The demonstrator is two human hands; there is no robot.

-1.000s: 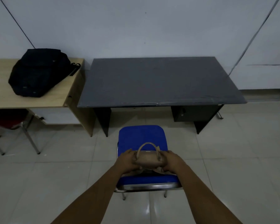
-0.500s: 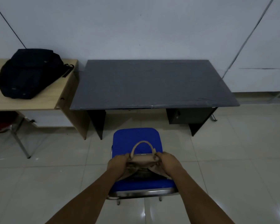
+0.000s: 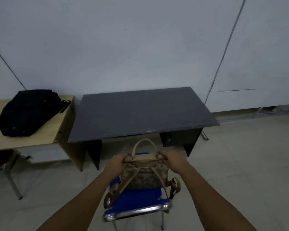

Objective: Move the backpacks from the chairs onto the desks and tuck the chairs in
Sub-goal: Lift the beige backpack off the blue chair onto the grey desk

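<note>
A small tan backpack (image 3: pixel 144 176) hangs above the blue chair (image 3: pixel 137 202), its straps dangling toward the seat. My left hand (image 3: pixel 118 164) grips its top left corner and my right hand (image 3: pixel 169 160) grips its top right corner. The bag's loop handle stands up between my hands. Straight ahead stands the dark grey desk (image 3: pixel 140 112) with a bare top. A black backpack (image 3: pixel 28 112) lies on the light wooden desk (image 3: pixel 45 135) at the left.
A red chair (image 3: pixel 0 162) with metal legs sits partly under the wooden desk at the far left. A drawer unit (image 3: pixel 178 137) hangs under the grey desk's right side. White wall behind, pale tiled floor all around the blue chair.
Both hands have lifted the tan backpack up off the blue seat; it now hangs upright with its straps trailing. The view has tilted up, showing more wall.
</note>
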